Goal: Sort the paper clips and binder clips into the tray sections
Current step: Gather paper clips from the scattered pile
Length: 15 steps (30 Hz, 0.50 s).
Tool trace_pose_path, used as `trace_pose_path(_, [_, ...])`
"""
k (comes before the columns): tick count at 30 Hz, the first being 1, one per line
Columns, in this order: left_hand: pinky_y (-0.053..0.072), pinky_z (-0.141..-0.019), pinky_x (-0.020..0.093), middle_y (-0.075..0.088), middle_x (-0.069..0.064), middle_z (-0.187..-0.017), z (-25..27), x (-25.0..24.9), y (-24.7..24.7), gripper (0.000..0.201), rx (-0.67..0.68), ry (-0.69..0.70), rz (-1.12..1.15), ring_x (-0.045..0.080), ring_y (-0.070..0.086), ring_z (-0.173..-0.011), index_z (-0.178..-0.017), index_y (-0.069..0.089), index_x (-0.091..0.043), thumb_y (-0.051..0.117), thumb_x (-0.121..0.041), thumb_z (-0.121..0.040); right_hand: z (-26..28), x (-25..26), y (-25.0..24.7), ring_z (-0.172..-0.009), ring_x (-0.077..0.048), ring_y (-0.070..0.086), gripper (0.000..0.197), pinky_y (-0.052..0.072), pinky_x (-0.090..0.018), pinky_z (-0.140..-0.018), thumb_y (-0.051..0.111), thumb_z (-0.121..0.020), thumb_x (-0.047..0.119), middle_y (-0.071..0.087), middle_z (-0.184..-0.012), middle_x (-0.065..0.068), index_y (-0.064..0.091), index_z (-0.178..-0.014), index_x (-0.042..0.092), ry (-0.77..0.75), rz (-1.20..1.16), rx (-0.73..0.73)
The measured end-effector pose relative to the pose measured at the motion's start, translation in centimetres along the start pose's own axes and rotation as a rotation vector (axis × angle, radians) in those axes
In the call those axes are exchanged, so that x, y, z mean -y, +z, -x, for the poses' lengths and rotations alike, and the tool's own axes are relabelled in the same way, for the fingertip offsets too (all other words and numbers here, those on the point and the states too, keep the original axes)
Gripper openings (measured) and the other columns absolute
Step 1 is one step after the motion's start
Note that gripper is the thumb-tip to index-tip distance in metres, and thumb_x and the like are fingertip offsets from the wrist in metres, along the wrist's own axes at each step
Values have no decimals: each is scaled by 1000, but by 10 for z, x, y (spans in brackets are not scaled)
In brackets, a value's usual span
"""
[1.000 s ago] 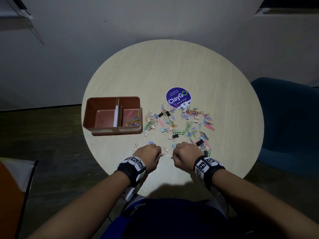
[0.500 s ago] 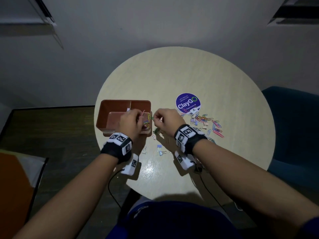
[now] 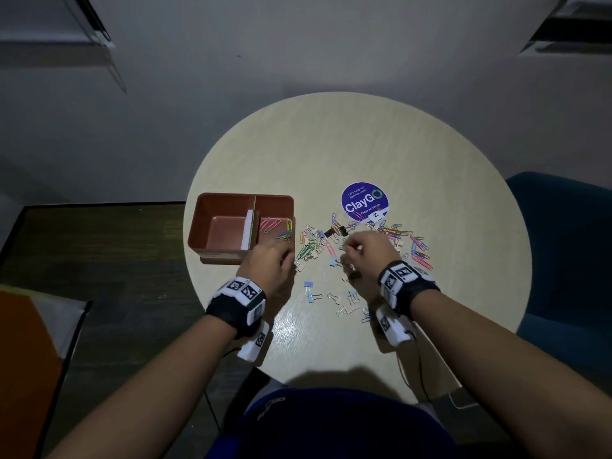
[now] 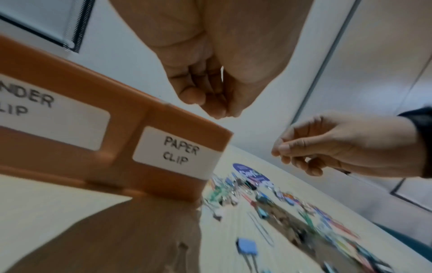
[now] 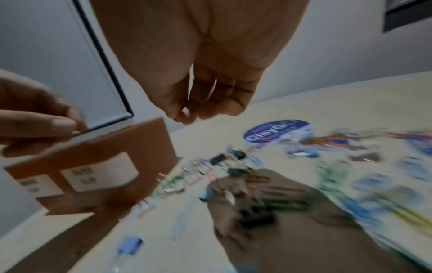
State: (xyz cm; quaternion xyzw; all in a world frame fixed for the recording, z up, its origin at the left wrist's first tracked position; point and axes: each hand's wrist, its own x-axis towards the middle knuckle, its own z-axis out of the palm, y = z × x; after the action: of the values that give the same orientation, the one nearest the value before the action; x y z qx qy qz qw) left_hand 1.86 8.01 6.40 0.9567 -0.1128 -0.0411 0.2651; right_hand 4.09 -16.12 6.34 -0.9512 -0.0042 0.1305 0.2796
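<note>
A small start is seen on the sorting. A handful of coloured paper clips [image 3: 280, 230] is already lodged in the right section of the brown tray [image 3: 212, 256], the one labelled PAPER CLIP on its near wall. The left section, labelled for binder clips, is seen holding only a white card; no binder clip can be made out in it. Most of the work is judged to remain: a wide scatter of clips [image 3: 364, 246] is spread over the round table [image 3: 331, 144] to the right of the tray, and several pale blue binder clips [image 3: 309, 291] lie loose nearer the body.

The left hand [image 3: 270, 263] is held just off the tray's near right corner, fingers curled together; whether anything is pinched there cannot be told. The right hand [image 3: 367, 248] is poised above the scatter, thumb and forefinger brought together, other fingers loosely bent. Nothing is clearly made out in that pinch, and blur hides the rest.
</note>
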Motion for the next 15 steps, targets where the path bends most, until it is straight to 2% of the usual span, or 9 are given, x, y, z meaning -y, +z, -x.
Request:
trace_pose_path(3, [52, -79, 32, 67, 3, -96, 3, -13, 22, 20, 124, 55, -31, 20, 61, -88, -100, 69, -14, 52, -22, -96, 22, -32, -3, -74, -15, 64, 16, 57, -34, -70, 56, -88, 21, 70, -81, 4, 71, -83, 21, 113, 30, -16])
trace_pose_path(8, [48, -67, 31, 57, 0, -87, 0, -29, 52, 20, 219, 79, -102, 20, 56, -77, -80, 55, -19, 44, -25, -95, 47, -76, -8, -77, -20, 64, 19, 53, -31, -69, 52, -86, 20, 70, -80, 2, 70, -80, 20, 202, 57, -21])
trace_pose_path(9, [48, -66, 32, 55, 0, -87, -2, -29, 56, 20, 244, 80, -108, 21, 56, -77, -80, 55, -19, 43, -25, -94, 49, -82, -8, -79, -21, 64, 19, 54, -32, -71, 52, -87, 18, 70, -82, 0, 70, -82, 18, 219, 62, -26])
trace_pose_path(13, [51, -76, 35, 59, 5, -98, -13, -37, 71, 20, 331, 109, -122, 25, 58, -89, -100, 64, -16, 47, -25, -94, 60, -107, -10, -86, -25, 64, 20, 55, -34, -76, 52, -87, 13, 71, -90, -5, 72, -87, 16, 301, 77, -60])
trace_pose_path(15, [50, -77, 34, 59, 6, -100, -17, -42, 76, 20, 348, 121, -140, 25, 57, -93, -103, 64, -15, 49, -25, -94, 62, -116, -11, -88, -25, 65, 20, 55, -34, -77, 52, -87, 13, 71, -93, -5, 72, -89, 16, 318, 88, -69])
